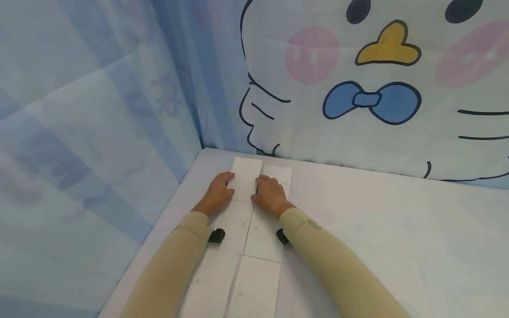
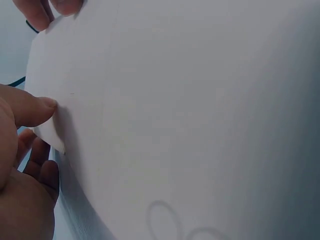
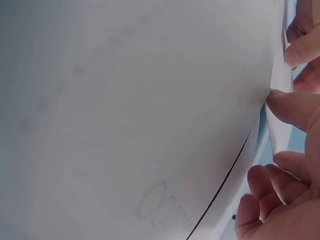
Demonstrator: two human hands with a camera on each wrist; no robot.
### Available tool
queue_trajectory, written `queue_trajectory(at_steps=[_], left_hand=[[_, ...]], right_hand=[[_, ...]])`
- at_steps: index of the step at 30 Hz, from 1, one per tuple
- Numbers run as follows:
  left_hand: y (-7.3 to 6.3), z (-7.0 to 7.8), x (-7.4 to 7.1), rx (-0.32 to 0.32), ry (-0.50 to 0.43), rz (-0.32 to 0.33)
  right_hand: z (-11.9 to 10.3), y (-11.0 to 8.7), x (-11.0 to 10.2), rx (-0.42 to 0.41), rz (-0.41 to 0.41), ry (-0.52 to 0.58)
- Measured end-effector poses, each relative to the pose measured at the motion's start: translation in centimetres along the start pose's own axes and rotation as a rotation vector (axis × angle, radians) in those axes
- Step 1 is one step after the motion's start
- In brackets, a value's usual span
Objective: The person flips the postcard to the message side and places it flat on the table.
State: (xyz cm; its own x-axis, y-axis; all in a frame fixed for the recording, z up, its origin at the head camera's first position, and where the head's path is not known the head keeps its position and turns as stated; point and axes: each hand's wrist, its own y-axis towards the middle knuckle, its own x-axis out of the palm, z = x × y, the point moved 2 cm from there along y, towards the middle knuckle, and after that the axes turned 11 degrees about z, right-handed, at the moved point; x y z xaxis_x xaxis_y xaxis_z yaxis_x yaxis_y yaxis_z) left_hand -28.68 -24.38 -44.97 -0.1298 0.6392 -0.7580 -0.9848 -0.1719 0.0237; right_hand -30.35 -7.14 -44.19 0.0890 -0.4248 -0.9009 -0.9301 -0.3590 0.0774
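At the far end of the table, both hands are on one white paper sheet (image 1: 245, 176). My left hand (image 1: 216, 191) pinches its left edge, the thumb on the near side and the other fingers farther along. Opposite it, my right hand (image 1: 271, 195) grips the right edge between thumb and fingers. In the left wrist view the left thumb (image 2: 37, 109) lies over the sheet's border. The right wrist view shows the right thumb (image 3: 290, 107) at the paper's edge. Under the right hand, another white sheet (image 1: 284, 176) is partly covered.
More white sheets with small printed marks lie in two columns, including a left middle one (image 1: 234, 227), a right middle one (image 1: 264, 238) and a near right one (image 1: 256, 287). The white table (image 1: 358, 229) meets a patterned curtain (image 1: 99, 132) at left and back.
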Motion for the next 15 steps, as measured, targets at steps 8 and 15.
queue_trajectory(at_steps=[8, 15], left_hand=[[-0.01, -0.02, 0.23, -0.027, 0.021, -0.007], [0.02, -0.09, 0.16, -0.054, 0.083, -0.006]], right_hand=[[0.03, -0.06, -0.14, 0.007, -0.048, -0.040], [0.12, 0.11, 0.03, 0.015, -0.068, -0.056]])
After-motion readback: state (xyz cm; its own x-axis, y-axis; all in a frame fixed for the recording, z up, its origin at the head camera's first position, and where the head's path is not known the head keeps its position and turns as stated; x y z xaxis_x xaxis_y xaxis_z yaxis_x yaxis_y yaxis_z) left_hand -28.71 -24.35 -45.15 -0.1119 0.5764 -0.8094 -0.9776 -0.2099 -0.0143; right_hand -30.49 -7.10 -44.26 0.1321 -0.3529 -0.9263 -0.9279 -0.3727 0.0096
